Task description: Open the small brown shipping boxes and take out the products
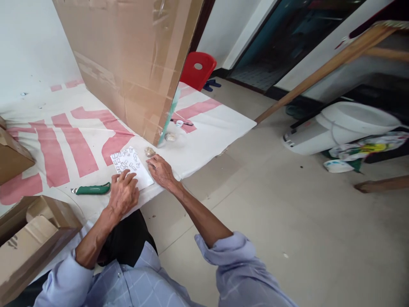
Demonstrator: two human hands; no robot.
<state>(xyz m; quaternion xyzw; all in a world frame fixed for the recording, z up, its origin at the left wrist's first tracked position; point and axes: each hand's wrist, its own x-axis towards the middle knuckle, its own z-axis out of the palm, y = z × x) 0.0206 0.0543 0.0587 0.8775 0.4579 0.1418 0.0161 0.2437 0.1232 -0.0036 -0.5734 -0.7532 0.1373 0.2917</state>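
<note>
A white sheet of paper (pixel 145 177) lies near the table's edge, with many small dark-outlined rectangular pieces (pixel 123 164) spread on its upper part. My left hand (pixel 124 194) rests over the sheet's lower left, fingers bent and somewhat apart, the tips beside the pieces. At the sheet's right edge, my right hand (pixel 161 170) has its fingers drawn together; what they pinch, if anything, is too small to make out. Just beyond those fingertips sits a small clear bag of beige bits (pixel 149 151). A green utility knife (pixel 92 189) lies left of my left hand, its blade end pointing left.
A large upright cardboard sheet (pixel 124 64) stands on the table (pixel 223 123) ahead. Behind the bag are another small clear bag (pixel 170 137) and a dark pen-like item (pixel 182 122). An open cardboard box (pixel 64 213) is at lower left. A red chair (pixel 198 70) stands beyond.
</note>
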